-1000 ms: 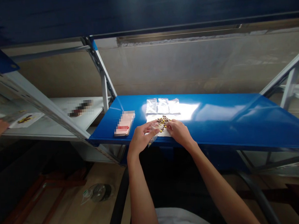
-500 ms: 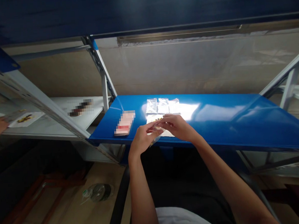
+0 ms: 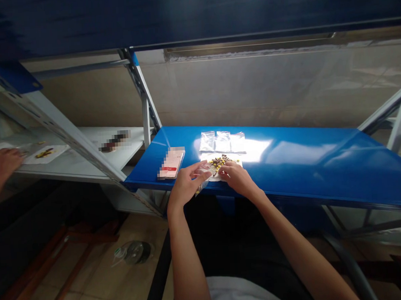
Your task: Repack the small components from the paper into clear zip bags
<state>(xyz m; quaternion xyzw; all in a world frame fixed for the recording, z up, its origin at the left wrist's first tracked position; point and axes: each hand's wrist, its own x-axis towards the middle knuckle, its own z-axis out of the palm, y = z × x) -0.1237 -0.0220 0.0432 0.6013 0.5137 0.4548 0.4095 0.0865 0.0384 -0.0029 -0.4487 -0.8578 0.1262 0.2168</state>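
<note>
My left hand (image 3: 185, 185) is closed on a small clear plastic bag (image 3: 201, 184), held at the blue shelf's front edge; a few yellowish bits show low in it. Just right of the bag, a pile of small dark and yellow pieces (image 3: 223, 159) lies on a white sheet (image 3: 205, 158). My right hand (image 3: 239, 176) rests over the near right side of that pile, its fingertips drawn together; what they pinch is hidden. Behind the sheet, three flat clear zip bags (image 3: 223, 142) lie in a row.
A pinkish, partly pixelated phone-like object (image 3: 174, 162) lies left on the blue shelf (image 3: 310, 166). On the white shelf (image 3: 82, 168) are another sheet with pieces (image 3: 44, 153) and another person's hand (image 3: 2, 164). Metal posts (image 3: 72, 133) divide the shelves. A clear container (image 3: 135, 252) stands on the floor.
My right hand went from the pile to the bag's mouth half a second ago, and is now back over the pile. My left hand keeps hold of the bag. The view has shifted slightly.
</note>
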